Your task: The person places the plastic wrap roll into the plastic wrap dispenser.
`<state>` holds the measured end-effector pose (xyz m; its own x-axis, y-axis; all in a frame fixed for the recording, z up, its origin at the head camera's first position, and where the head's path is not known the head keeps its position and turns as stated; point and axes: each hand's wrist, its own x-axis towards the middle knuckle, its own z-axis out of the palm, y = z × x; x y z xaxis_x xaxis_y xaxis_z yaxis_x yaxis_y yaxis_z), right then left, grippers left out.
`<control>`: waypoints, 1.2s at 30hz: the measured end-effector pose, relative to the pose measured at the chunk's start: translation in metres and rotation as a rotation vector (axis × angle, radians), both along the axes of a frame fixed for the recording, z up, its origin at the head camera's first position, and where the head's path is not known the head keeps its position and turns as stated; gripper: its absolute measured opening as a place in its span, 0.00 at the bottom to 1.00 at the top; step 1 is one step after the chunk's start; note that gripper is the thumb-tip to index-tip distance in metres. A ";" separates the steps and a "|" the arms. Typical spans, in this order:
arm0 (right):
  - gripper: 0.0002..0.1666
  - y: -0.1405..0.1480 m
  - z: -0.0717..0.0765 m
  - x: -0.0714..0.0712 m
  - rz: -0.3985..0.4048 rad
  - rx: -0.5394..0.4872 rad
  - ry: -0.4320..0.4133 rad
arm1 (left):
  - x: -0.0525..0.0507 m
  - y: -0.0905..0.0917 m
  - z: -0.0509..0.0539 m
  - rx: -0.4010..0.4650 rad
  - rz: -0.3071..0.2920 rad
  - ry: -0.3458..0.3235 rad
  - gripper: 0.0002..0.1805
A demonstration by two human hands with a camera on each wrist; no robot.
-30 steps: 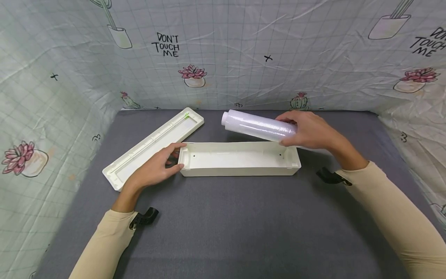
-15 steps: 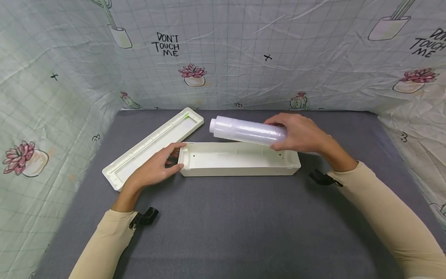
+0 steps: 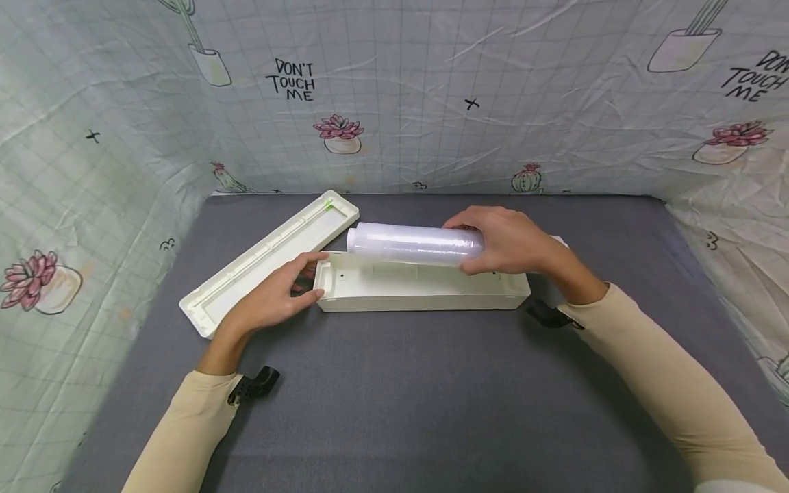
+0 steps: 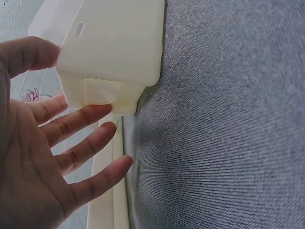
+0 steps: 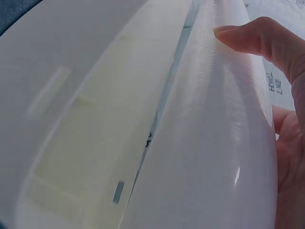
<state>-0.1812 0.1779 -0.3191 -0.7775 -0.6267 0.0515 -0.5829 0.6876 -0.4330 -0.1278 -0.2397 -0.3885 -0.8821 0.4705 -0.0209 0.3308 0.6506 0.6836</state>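
Observation:
In the head view a long white plastic box (image 3: 419,302) lies open-topped in the middle of the table. My left hand (image 3: 274,294) holds its left end, thumb at the near corner and a fingertip at the far corner. The left wrist view shows the thumb and fingers of that hand (image 4: 52,129) around the box end (image 4: 114,43), the other fingers spread. My right hand (image 3: 511,239) grips a roll of cling film (image 3: 407,241) from above, over the box's back rim. In the right wrist view the thumb presses the shiny film roll (image 5: 205,133) beside the box's inside (image 5: 90,129).
A long white lid (image 3: 271,260) lies slanted at the left, inner side up, with a small green piece (image 3: 329,204) near its far end. A grey cloth (image 3: 431,397) covers the table. Printed fabric (image 3: 407,96) hangs behind and at both sides.
My right hand has brought the cling film roll left and toward me, from behind the box to over its back rim, and levelled it. The left hand and box stay put.

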 end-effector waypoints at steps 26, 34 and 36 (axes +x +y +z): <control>0.34 -0.038 -0.006 0.011 0.080 0.020 0.019 | 0.004 -0.001 0.004 0.023 0.003 -0.029 0.36; 0.35 -0.047 -0.013 0.012 0.083 0.064 0.027 | 0.004 -0.001 0.005 0.026 -0.012 -0.028 0.37; 0.35 -0.049 -0.013 0.013 0.088 0.077 0.026 | 0.004 -0.001 0.005 0.024 -0.013 -0.025 0.37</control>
<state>-0.1683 0.1289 -0.3325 -0.7181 -0.6956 0.0203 -0.6532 0.6636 -0.3647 -0.1242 -0.2408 -0.3839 -0.8752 0.4827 -0.0315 0.3216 0.6295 0.7073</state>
